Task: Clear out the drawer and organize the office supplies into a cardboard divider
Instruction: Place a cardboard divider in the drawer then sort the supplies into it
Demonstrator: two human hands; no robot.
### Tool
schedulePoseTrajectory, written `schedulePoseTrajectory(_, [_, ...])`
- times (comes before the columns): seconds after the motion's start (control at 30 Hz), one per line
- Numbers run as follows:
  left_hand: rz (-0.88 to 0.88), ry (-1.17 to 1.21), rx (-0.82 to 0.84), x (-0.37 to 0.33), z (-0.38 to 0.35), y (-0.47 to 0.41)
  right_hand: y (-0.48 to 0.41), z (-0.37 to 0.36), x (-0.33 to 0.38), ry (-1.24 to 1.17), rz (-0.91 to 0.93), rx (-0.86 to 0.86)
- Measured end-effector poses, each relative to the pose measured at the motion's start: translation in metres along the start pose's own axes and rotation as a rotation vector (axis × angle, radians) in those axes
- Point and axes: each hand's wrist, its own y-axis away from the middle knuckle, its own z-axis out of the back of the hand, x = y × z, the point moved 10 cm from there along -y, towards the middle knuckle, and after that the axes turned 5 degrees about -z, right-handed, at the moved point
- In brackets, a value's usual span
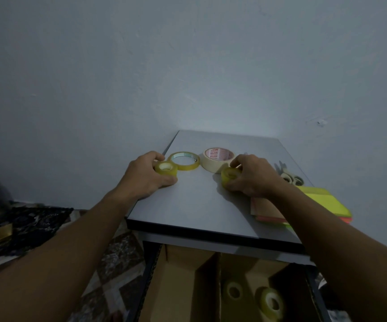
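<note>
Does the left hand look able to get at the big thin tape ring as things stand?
Probably not right away: the left hand already grips a small tape roll. The thin tape ring lies right beside it with nothing between, so once freed, yes.

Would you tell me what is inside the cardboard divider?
Two tape rolls lie in the divider's right compartment; the left shows bare cardboard. The desk and right arm hide the rest.
</note>
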Motion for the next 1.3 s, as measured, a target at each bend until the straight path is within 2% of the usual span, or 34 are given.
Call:
schedulePoseTrajectory(0.43, [-0.015, 0.008, -0.008, -0.001, -0.002, 0.003, 0.005, -0.001, -0.003, 0.016, -0.010, -0.037])
schedulePoseTrajectory(0.77, [-0.051, 0.071, -0.066, -0.035, 0.021, 0.046, 0.041, 0.034, 0.014, -0.118, 0.044, -0.141])
schedulePoseTrajectory(1.0, [-0.071, 0.154, 0.020, -0.072, 0.004, 0.111, 0.107, 0.058, -0.006, -0.219, 0.030, -0.176])
schedulePoseTrajectory(1.13, [-0.084, 0.207, 0.098, -0.092, -0.033, 0.156, 0.147, 0.061, -0.034, -0.296, -0.006, -0.187])
schedulePoseTrajectory(1.3, [-0.044, 0.290, 0.295, -0.103, -0.105, 0.205, 0.186, 0.055, -0.069, -0.372, -0.053, -0.200])
